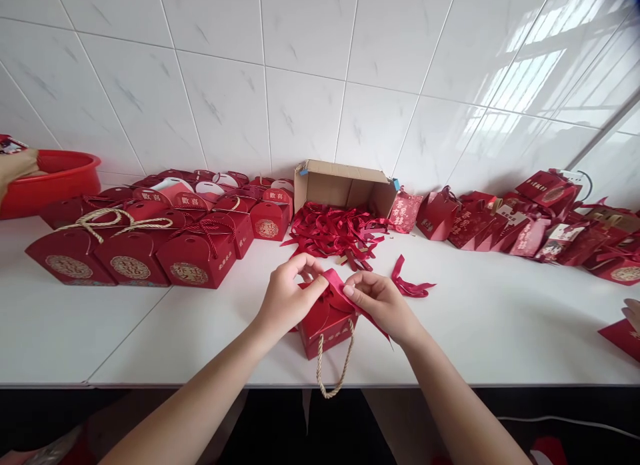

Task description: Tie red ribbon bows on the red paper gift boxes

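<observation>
A small red gift box (320,325) stands near the table's front edge, its beige rope handle (337,390) hanging down over the front. A red ribbon (336,282) lies across the top of the box. My left hand (295,292) pinches the ribbon from the left, thumb over the box's top. On the other side my right hand (380,302) grips the ribbon between thumb and fingers, and a loose tail hangs below it. Just behind the right hand a separate piece of red ribbon (413,286) lies on the table.
Behind the hands, red ribbons (340,232) spill from a cardboard box (345,175). Rows of red gift boxes (185,262) stand left; more red boxes (480,225) crowd the right. A red basin (65,178) sits far left. Other people's hands (633,312) show at both edges.
</observation>
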Available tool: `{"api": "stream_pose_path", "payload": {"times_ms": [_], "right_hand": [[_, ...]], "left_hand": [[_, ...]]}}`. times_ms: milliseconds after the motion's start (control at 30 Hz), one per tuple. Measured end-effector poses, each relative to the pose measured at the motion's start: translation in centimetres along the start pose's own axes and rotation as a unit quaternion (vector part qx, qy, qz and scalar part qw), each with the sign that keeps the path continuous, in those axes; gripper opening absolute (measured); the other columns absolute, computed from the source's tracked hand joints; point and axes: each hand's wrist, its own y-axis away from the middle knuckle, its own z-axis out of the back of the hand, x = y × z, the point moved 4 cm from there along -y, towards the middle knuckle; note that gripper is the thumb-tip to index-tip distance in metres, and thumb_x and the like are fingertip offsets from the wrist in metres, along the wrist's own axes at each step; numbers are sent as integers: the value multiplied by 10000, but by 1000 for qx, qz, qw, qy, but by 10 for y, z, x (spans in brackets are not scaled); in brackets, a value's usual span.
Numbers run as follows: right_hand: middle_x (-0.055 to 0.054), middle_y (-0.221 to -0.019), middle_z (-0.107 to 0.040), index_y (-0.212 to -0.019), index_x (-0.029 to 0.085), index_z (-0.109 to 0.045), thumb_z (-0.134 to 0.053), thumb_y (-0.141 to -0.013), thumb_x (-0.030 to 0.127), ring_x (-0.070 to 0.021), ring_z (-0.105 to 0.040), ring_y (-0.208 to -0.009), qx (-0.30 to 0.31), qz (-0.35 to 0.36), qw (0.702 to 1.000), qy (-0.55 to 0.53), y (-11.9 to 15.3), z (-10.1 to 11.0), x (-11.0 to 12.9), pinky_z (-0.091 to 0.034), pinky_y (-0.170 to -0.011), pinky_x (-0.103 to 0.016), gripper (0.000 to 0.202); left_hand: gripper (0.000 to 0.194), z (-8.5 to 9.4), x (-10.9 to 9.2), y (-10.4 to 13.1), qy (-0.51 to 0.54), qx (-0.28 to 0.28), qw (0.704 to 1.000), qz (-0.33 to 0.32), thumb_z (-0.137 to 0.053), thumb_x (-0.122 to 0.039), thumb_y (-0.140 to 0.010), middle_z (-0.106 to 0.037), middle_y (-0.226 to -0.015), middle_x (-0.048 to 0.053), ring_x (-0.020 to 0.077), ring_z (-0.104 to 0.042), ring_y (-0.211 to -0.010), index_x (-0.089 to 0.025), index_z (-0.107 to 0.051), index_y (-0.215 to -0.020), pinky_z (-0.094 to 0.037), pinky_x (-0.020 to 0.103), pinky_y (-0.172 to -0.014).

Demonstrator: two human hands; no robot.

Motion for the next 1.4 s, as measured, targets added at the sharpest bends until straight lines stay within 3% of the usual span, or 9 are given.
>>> {"api": "stream_pose_path", "payload": {"times_ms": [133, 333, 533, 733, 900, 1000, 1200, 1333, 1400], "right_hand": [[57, -525, -433, -975, 160, -691, -673, -767, 504, -77, -338, -490, 9, 34, 993, 115, -10, -1, 4, -291, -457, -216, 402], [-44, -794, -624, -826, 187, -711, -607, -826, 479, -163, -535, -730, 19, 115, 977, 177, -18, -8, 11, -442, -665, -290, 310], [-55, -896, -676, -880, 203, -673, -588, -860, 426, -184, -593, -813, 26, 87, 990, 108, -6, -12, 3, -473, -746, -310, 240], [-44, -805, -678, -833, 176, -660, -599, -839, 430, -166, -603, -724, 29, -1, 998, 47, 5, -20, 4, -480, -658, -278, 262], [-31, -674, -641, -759, 170, -670, -574, -819, 324, -144, -531, -593, -60, -19, 991, 119, 12, -26, 3, -408, -533, -256, 191], [-27, -656, -638, -812, 184, -695, -558, -789, 226, -151, -522, -585, -105, 17, 975, 193, 13, -32, 2, -408, -561, -274, 145], [-32, -658, -609, -722, 209, -644, -562, -790, 205, -174, -505, -634, -72, 128, 954, 262, 19, -43, 13, -400, -618, -303, 107], [-27, -606, -561, -652, 186, -596, -561, -848, 379, -156, -470, -589, -68, 87, 971, 214, 19, -39, 10, -392, -566, -290, 277], [-39, -645, -591, -683, 179, -614, -531, -867, 435, -162, -503, -613, -74, 72, 978, 179, 17, -36, 6, -409, -573, -288, 327]], "left_hand": [[132, -5, 2, -2, -7, 14, 1000, -16, -602, -314, -761, -588, -748, -5, 158, -539, -721, -203, -537, -732, -437, 270, -686], [224, 0, 15, -5, 49, 52, 997, 30, -597, -258, -704, -563, -885, 18, 210, -546, -924, -220, -528, -914, -414, 343, -844], [233, 28, 52, 15, 4, -32, 993, 112, -619, -374, -729, -521, -905, 13, 217, -527, -945, -223, -476, -835, -401, 363, -881], [410, 12, 72, 31, 125, 173, 956, 203, -515, -602, -804, -592, -746, 29, 216, -579, -770, -198, -570, -762, -483, 341, -748], [362, 30, 55, 30, 151, 160, 960, 175, -618, -476, -786, -486, -570, -21, 147, -479, -592, -193, -531, -578, -433, 277, -619], [296, 34, 25, 27, 161, 215, 955, 125, -635, -404, -789, -554, -584, -7, 142, -492, -594, -190, -605, -587, -421, 270, -609], [194, 9, -32, 0, 159, 257, 953, 34, -629, -376, -818, -717, -852, 30, 206, -646, -861, -210, -727, -839, -488, 319, -812], [340, -8, -30, -20, 133, 276, 952, 1, -526, -467, -875, -692, -1097, 53, 225, -605, -1095, -222, -690, -1046, -446, 343, -963], [360, -5, -19, -21, 86, 237, 967, -20, -521, -498, -868, -693, -1075, 55, 229, -612, -1068, -219, -684, -1026, -455, 347, -947]]}}
